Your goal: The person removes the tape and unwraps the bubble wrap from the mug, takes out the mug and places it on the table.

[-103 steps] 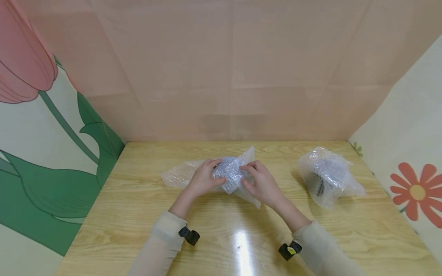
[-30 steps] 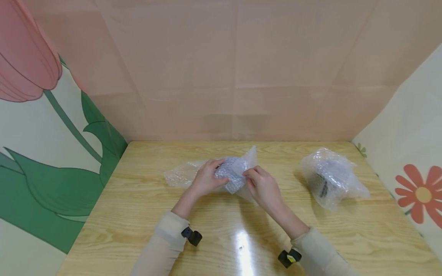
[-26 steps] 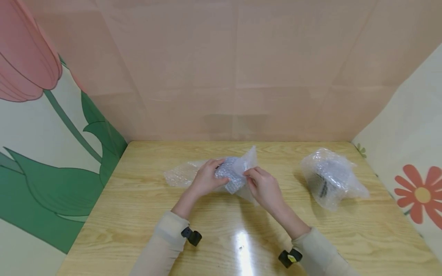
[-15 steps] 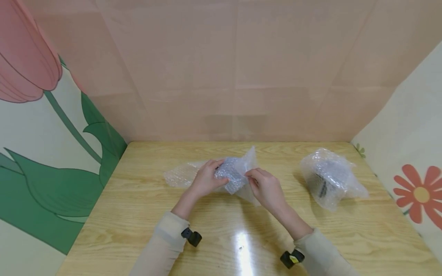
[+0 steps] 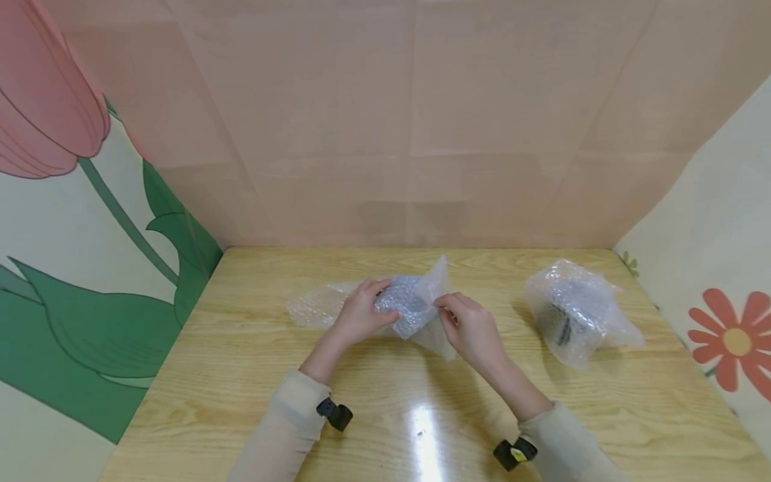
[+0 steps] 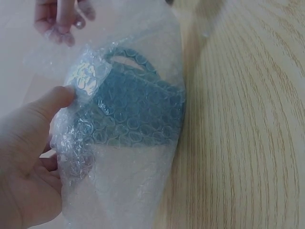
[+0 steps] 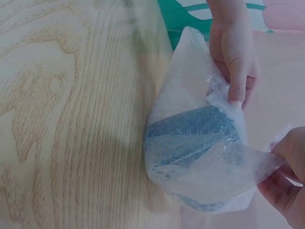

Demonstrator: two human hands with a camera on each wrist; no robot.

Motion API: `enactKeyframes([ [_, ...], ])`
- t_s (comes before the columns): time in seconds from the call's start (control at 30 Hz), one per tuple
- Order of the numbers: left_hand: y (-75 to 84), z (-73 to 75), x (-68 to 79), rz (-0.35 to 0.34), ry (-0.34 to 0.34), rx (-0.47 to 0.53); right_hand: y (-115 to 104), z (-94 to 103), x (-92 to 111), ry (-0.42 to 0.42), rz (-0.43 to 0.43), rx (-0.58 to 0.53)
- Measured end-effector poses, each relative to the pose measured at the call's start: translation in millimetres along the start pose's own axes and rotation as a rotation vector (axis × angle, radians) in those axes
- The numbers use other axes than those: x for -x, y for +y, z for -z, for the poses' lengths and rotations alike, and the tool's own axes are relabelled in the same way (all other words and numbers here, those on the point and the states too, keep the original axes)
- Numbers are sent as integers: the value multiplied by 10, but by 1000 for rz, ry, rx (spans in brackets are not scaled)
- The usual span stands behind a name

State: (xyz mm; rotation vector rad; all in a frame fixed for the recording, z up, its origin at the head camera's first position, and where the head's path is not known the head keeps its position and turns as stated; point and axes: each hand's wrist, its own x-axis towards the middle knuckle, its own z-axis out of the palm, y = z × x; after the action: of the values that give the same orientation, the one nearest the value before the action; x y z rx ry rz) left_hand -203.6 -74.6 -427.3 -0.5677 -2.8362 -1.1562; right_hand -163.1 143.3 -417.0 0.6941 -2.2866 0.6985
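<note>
Bundle [image 5: 575, 309] sits right of the bubble-wrapped parcel [image 5: 403, 304].

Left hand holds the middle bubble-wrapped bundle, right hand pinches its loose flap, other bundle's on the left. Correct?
Wrong side: the other bundle is on the right, per the head view. Left hand holds the middle bundle, right hand pinches its loose flap.

Wrapped item [image 6: 138, 105] blue; tabletop [image 5: 199, 375] yellowish, wood-grained.
</note>
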Motion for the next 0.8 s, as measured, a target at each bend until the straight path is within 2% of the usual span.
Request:
enactKeyframes([
  [0.5, 7, 7, 2, 12, -4, 10, 53, 79, -1, -12, -26, -6],
  [0.8, 14, 15, 10, 14, -14, 9, 111, 123, 8, 16, -32, -23],
])
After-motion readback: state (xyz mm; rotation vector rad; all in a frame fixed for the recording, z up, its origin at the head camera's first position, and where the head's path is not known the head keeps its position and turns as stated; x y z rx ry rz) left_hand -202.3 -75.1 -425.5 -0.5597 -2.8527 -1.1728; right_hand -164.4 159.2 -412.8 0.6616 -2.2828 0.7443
